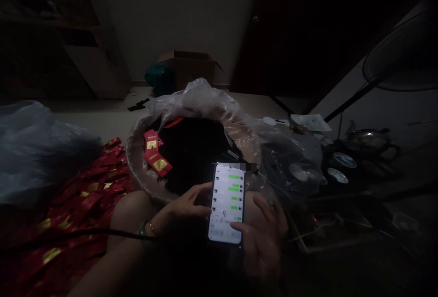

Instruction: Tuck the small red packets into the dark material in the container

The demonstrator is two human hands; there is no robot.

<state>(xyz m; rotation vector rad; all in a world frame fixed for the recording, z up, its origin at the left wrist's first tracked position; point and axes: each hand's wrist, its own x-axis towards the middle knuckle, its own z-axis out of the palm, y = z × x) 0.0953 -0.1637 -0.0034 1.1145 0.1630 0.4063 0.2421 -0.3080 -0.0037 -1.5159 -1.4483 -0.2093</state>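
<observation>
A lit smartphone point(226, 203) showing a chat screen is held upright low in the middle of the view. My left hand point(190, 202) grips its left edge with curled fingers. My right hand point(263, 237) is to the right of the phone, its thumb touching the lower part of the screen. Behind the phone sits a round woven tray point(137, 169) lined with clear plastic, holding a dark heap of loose material point(191, 155) and three red-and-gold packets point(155, 151).
Many red-and-gold packets point(85, 201) are piled on the left, under a large clear plastic bag point(37, 146). A tea tray with cups point(338, 169) and a kettle point(369, 139) stands on the right. A fan point(400, 59), a cardboard box point(188, 66) and a black cable point(68, 233) are nearby.
</observation>
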